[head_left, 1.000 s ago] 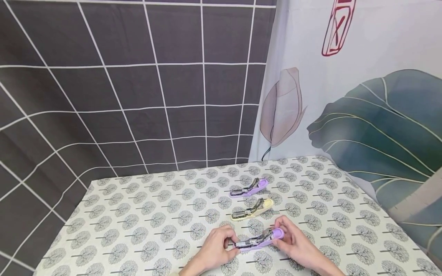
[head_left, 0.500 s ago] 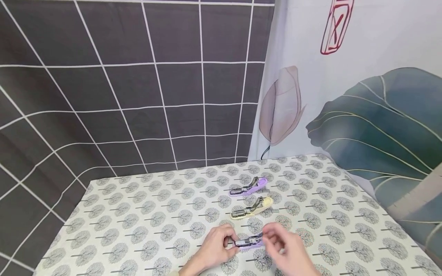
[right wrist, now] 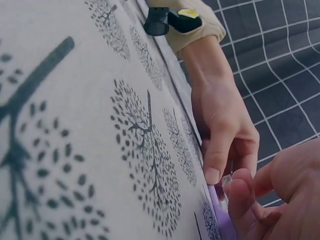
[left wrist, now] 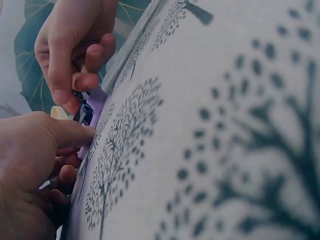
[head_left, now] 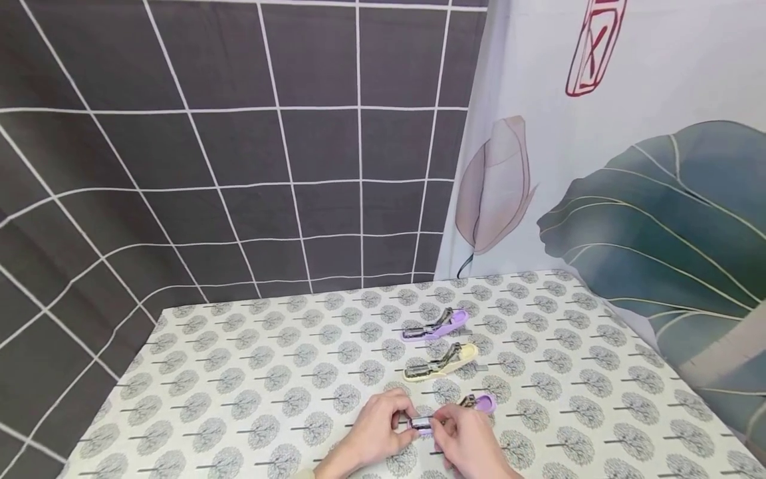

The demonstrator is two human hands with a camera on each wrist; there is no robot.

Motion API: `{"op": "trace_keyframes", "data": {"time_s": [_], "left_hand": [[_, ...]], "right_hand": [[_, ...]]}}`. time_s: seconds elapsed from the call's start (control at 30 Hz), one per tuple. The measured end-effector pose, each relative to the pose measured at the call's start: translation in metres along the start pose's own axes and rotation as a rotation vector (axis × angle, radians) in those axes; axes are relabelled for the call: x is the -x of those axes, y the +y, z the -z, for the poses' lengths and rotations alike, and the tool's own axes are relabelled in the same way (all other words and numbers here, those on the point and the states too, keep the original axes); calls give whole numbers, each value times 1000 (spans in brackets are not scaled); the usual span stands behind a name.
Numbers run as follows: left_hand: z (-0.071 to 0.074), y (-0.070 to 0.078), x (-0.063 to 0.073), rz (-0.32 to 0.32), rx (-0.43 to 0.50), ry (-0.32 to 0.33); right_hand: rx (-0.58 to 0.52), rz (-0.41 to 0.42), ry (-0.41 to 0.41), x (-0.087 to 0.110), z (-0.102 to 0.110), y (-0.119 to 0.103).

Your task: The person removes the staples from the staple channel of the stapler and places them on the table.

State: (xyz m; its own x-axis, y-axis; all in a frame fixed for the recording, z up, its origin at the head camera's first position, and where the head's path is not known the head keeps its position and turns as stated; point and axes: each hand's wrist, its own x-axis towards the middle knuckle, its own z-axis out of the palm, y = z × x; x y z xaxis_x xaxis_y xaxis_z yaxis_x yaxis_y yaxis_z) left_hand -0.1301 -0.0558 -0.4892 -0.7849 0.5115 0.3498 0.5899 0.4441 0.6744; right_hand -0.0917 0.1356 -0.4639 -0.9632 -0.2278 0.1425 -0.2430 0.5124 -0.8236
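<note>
An opened purple stapler (head_left: 423, 424) lies on the cloth, its metal magazine bared and its lid end (head_left: 485, 403) raised to the right. My left hand (head_left: 383, 426) grips its left end between thumb and fingers, as the left wrist view also shows at the purple base (left wrist: 95, 107). My right hand (head_left: 469, 436) is over the stapler's middle, thumb and fingers curled together at the magazine. A small silvery piece (right wrist: 227, 179), like a strip of staples, shows at the right fingertips in the right wrist view. The right hand hides much of the stapler.
Beyond the hands lie an opened yellow stapler (head_left: 439, 364) and an opened purple stapler (head_left: 435, 326), in a row. Small grey strips (head_left: 482, 368) lie by their right ends. The tree-print cloth (head_left: 239, 379) covers the table, with a dark checked curtain (head_left: 323, 146) behind.
My right hand has left the stapler's raised right end and moved left to its magazine, uncovering the lid end. The left hand keeps its grip. The head view has shifted slightly.
</note>
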Motion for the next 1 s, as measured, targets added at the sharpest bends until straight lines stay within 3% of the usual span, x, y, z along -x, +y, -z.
{"op": "trace_keyframes", "data": {"time_s": [0.27, 0.47, 0.63, 1.0], "left_hand": [[0, 2, 5, -34, -12, 23], [0, 2, 4, -14, -5, 32], [1, 2, 3, 0, 1, 32], [0, 2, 1, -6, -13, 26]], "right_hand": [[-138, -116, -71, 1, -5, -6], [-303, -229, -102, 0, -4, -7], [-432, -322, -53, 3, -8, -5], [-481, -338, 46, 3, -16, -5]]}}
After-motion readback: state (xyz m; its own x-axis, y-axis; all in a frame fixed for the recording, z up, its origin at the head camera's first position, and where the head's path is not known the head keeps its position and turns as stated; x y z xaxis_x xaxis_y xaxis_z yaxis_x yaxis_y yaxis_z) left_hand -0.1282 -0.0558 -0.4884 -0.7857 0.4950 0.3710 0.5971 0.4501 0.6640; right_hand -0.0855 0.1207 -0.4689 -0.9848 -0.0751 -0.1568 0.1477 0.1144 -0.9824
